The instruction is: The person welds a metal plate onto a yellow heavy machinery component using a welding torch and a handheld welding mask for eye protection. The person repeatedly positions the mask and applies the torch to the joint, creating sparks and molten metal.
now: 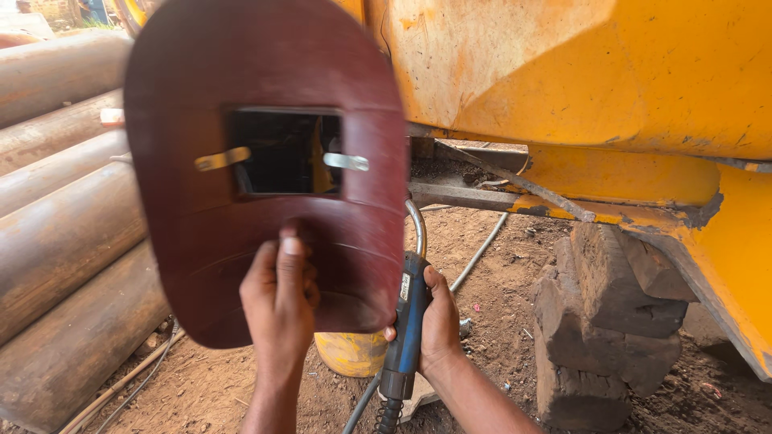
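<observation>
A: What's nearest?

B: The left hand (279, 293), fingers closed on the handle of the shield (265, 161), held upright before the view.

A: And the right hand (438, 321)?

B: Wrapped around the torch (408, 321). Its long axis runs up from the hose to the curved neck, which rises behind the shield's right edge.

A: Beyond that?

B: The neck points toward the steel bar (482, 193) under the yellow body (603, 72). Logs (56, 201) lie left, blocks (603, 321) right.
</observation>
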